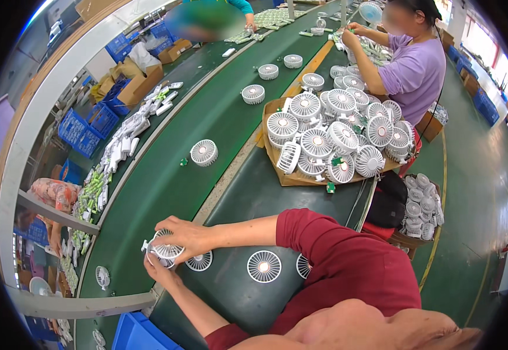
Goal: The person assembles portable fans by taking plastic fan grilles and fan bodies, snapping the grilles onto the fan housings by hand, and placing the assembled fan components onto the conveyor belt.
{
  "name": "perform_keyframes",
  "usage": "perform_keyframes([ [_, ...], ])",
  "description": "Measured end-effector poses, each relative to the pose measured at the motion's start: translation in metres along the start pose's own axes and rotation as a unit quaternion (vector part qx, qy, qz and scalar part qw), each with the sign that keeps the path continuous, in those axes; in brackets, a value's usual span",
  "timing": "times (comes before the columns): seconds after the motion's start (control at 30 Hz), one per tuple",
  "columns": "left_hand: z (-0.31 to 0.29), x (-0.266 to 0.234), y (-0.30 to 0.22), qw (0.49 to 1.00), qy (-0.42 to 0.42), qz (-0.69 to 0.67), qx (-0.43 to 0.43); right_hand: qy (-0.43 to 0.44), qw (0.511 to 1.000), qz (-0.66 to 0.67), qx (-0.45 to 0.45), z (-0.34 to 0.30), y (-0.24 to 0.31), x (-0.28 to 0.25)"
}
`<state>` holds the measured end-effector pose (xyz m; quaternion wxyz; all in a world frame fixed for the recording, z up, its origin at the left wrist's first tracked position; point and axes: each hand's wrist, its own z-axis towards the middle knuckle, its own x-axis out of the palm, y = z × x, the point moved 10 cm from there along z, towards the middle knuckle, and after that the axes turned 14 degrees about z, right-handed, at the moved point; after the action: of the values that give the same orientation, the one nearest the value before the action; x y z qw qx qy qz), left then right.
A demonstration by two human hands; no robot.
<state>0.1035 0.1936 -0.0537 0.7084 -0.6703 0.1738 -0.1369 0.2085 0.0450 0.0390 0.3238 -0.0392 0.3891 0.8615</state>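
A white round fan head (167,247) is between my two hands at the edge of the green conveyor belt. My right hand (188,236) comes over it from above, fingers curled around its slatted cover. From below, my left hand (162,272) grips its lower side, with the fingertips partly hidden. Beside my right wrist, a round white fan grille (199,261) lies flat on the dark work surface. To the right rests a second grille (264,266). My maroon sleeve partly covers a third grille (302,266).
Ahead, a cardboard sheet (301,179) bears a heap of white fan heads (342,136). More fan heads (204,153) sit along the belt (166,175). A blue crate (140,333) stands near my left forearm. A co-worker in purple (414,76) sits at the far right; others work across the belt.
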Motion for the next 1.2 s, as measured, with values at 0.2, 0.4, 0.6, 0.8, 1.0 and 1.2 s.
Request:
perform_keyframes([
  [0.2,-0.045,0.055,-0.008,0.927,0.142,-0.317,-0.144,0.042,0.998,-0.031,-0.032,-0.003,0.016,0.019],
  [0.4,-0.042,0.049,-0.008,0.923,0.141,-0.331,-0.136,0.061,0.998,-0.025,-0.017,-0.005,0.005,0.030],
  [0.6,-0.064,0.029,-0.054,0.986,-0.061,-0.133,0.077,-0.010,0.961,0.268,0.063,-0.008,-0.007,0.037],
  [0.8,-0.100,0.038,-0.091,0.876,-0.154,0.239,0.391,-0.002,0.806,0.541,0.241,-0.014,-0.024,0.058],
  [1.0,-0.102,0.047,-0.086,0.869,-0.167,0.229,0.406,-0.041,0.759,0.589,0.274,-0.020,-0.041,0.055],
  [1.2,-0.077,0.039,-0.071,0.937,-0.131,0.113,0.304,-0.023,0.795,0.466,0.388,-0.023,-0.070,0.056],
])
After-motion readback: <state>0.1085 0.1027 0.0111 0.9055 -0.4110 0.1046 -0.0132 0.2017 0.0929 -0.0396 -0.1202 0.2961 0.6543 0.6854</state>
